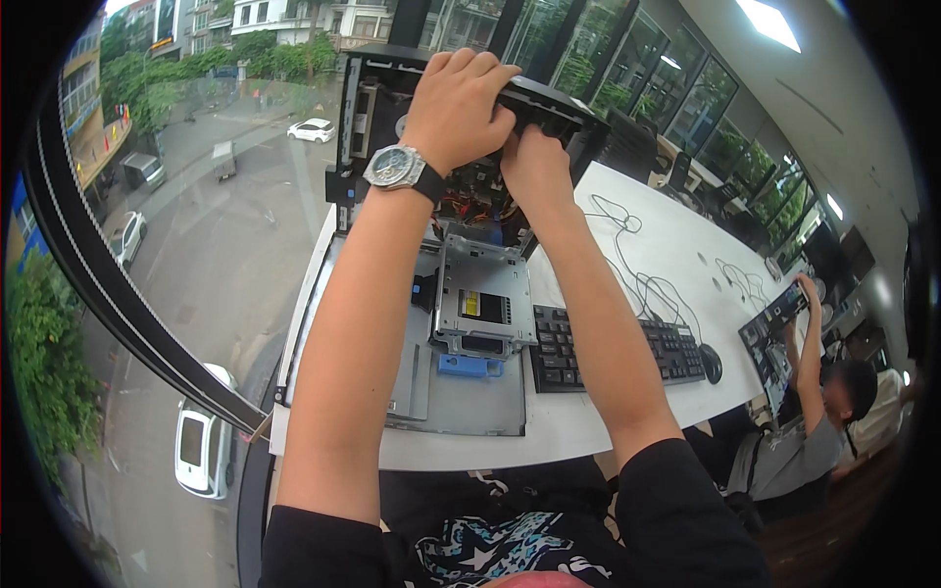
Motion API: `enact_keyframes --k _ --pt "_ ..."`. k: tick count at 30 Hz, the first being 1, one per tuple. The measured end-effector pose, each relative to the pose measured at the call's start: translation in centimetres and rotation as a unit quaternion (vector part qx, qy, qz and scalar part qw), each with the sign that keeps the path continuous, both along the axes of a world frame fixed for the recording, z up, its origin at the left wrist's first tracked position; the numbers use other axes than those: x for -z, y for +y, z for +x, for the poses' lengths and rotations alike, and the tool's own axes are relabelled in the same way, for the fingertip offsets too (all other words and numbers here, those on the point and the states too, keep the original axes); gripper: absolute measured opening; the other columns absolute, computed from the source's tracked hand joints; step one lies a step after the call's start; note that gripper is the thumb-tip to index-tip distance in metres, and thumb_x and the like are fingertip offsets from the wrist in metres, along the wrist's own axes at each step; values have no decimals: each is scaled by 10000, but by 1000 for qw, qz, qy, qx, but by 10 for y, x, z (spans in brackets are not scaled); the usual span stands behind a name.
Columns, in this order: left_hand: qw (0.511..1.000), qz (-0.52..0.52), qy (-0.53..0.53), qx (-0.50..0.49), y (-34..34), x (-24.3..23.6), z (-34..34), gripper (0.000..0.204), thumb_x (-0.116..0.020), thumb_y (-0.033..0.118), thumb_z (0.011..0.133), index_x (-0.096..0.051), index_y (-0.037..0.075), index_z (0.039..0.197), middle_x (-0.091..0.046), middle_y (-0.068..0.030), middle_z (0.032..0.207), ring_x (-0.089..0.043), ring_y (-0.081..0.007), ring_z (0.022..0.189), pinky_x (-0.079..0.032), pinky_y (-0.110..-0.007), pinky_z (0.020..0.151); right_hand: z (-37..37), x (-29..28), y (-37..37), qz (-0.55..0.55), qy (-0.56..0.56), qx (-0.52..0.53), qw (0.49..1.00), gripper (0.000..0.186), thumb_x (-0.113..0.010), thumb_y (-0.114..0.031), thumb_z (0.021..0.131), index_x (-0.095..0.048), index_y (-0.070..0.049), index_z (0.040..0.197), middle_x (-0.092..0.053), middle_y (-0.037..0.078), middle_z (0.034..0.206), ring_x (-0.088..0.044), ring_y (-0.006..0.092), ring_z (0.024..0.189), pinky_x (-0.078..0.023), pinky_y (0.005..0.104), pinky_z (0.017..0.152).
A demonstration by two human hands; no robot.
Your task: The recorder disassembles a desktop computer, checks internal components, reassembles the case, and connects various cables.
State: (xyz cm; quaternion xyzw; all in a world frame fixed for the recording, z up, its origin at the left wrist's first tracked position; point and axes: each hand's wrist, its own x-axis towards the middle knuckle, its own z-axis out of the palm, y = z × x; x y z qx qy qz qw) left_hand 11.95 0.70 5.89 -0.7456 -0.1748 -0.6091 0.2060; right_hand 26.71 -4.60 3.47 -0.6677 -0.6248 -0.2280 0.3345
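Note:
A black desktop computer case [355, 103] stands open at the far side of the white table, its wiring and boards partly showing. My left hand [459, 113], with a watch on the wrist, has its fingers wrapped over the case's top edge. Inside the opening, just right of it, my right hand [537, 167] has its fingers curled together; their tips and whatever they hold are hidden. Red, yellow and black cables [470, 208] show below the hands. Nearer me, a silver metal drive cage [482, 274] with a blue latch [469, 366] rests over a flat grey metal panel [461, 419].
Right of the cage lies a black keyboard [676, 351], with a black mouse [710, 363] beyond it. Loose black cables [642, 284] run across the white table [588, 253]. A large window borders the left side. At far right, another person [799, 446] handles a similar computer case [769, 338].

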Motion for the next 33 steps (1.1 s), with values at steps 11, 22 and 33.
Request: enact_keyframes --k 11,22,33 --pt "1000 7 -4 -10 6 4 2 398 -631 129 753 -727 107 1138 -682 -39 1048 -610 -242 1032 -434 -392 1006 3 7 -6 68 58 -33 995 480 -636 -192 964 -415 11 1338 -701 307 838 -690 514 838 -549 569 747" --pt "999 28 -17 -18 8 6 3 406 -639 143 740 -731 117 1135 -685 -27 1052 -612 -232 1024 -442 -376 994 1 6 -14 26 14 -54 998 531 -623 -165 962 -433 -23 1437 -700 272 772 -699 484 755 -566 557 723" --pt "1000 4 9 3 -1 -1 -3 326 -686 168 771 -671 19 1060 -634 -128 1017 -570 -306 1046 -415 -431 998 -2 3 -12 34 19 -48 998 599 -613 -154 901 -473 -28 1470 -700 265 756 -708 460 762 -574 527 759"
